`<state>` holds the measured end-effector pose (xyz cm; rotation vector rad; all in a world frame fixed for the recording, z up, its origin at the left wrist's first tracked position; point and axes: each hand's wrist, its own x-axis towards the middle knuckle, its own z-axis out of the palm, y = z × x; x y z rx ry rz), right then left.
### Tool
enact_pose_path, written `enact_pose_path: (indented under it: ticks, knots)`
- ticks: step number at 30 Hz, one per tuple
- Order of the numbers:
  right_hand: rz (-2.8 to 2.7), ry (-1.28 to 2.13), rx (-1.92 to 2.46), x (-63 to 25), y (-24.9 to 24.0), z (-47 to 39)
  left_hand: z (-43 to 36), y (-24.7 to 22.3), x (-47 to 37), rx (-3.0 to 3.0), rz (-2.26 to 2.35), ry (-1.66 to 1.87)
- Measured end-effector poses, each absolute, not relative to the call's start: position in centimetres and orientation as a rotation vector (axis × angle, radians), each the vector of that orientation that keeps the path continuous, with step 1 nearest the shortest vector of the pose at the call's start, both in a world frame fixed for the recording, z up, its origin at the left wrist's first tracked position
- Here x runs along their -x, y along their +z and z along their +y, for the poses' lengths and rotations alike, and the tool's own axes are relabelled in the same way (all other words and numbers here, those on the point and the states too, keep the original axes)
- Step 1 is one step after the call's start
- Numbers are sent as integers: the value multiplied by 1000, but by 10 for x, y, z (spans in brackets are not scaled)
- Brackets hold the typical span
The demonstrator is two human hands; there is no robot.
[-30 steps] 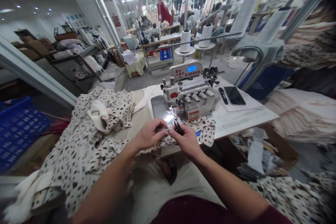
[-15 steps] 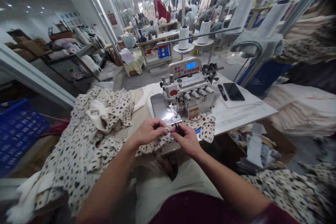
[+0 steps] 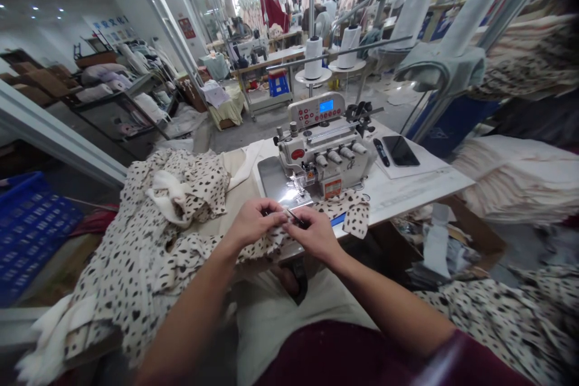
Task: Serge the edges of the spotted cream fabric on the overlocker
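Observation:
At the front edge of the sewing table, my left hand [image 3: 254, 223] is closed on a bunched edge of spotted cream fabric [image 3: 265, 248]. My right hand [image 3: 316, 236] grips small dark thread snips [image 3: 296, 217], their tips pointing at the cloth beside my left fingers. Both hands nearly touch. Just beyond them stands an overlock sewing machine [image 3: 341, 154] with a lit blue display. A spotted strip of cloth [image 3: 357, 217] lies in front of the machine. The exact spot where the snips meet the cloth is hidden by my fingers.
A heap of spotted fabric [image 3: 136, 253] spreads over the table's left side. Right of the machine lie a phone [image 3: 400, 151] and a black marker [image 3: 381, 152]. An open carton of scraps [image 3: 479, 241] stands below right; a blue crate [image 3: 34, 229] is far left.
My right hand has turned inward, bringing the snips from upright to slanting leftward against the cloth. My left hand keeps its hold, and the whole view has shifted slightly.

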<state>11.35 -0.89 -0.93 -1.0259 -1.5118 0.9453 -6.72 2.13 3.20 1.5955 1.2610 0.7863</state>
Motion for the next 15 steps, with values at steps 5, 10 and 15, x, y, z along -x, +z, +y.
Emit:
enact_pose_path:
  ticks: [5,10,15]
  knots:
    - [-1447,1069,1093,-114,-9,-11,21,30,69,-1563,1281,799]
    - [-1403,1019,1140,-112,-11,-12,18,27,68,-1537,1249,861]
    - [-1378,989,1125,-110,-13,-13,14,22,66,-1527,1236,894]
